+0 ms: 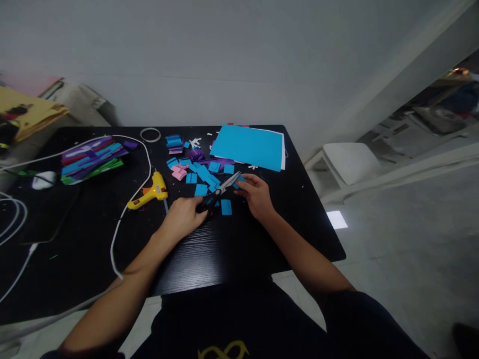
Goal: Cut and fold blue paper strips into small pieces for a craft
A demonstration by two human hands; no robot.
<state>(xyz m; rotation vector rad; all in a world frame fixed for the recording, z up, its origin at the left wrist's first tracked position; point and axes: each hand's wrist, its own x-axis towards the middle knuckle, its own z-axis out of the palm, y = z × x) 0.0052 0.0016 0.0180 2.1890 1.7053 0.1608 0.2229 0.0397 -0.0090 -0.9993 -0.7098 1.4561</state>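
Note:
My left hand (pixel 186 216) is closed round the black handles of a pair of scissors (pixel 225 185). The silver blades point up and right, their tips reaching a small blue paper piece (pixel 239 181). That piece is pinched in the fingers of my right hand (pixel 256 193), just right of the blades. Below and left of the tips lie several cut blue paper pieces (pixel 201 190), and a single blue square (pixel 226 207) rests nearer to me. Pink paper pieces (pixel 178 172) and purple ones (pixel 195 154) are heaped beside them.
A yellow glue gun (pixel 153 192) lies left of my left hand, near a white cable (pixel 115 239). Blue paper sheets (pixel 249 146) lie at the back right. Bundled coloured strips (pixel 92 157), a ring (pixel 150 134) and a white mouse (pixel 44 180) are further left. A white stool (pixel 348 162) stands right of the black table (pixel 239 249).

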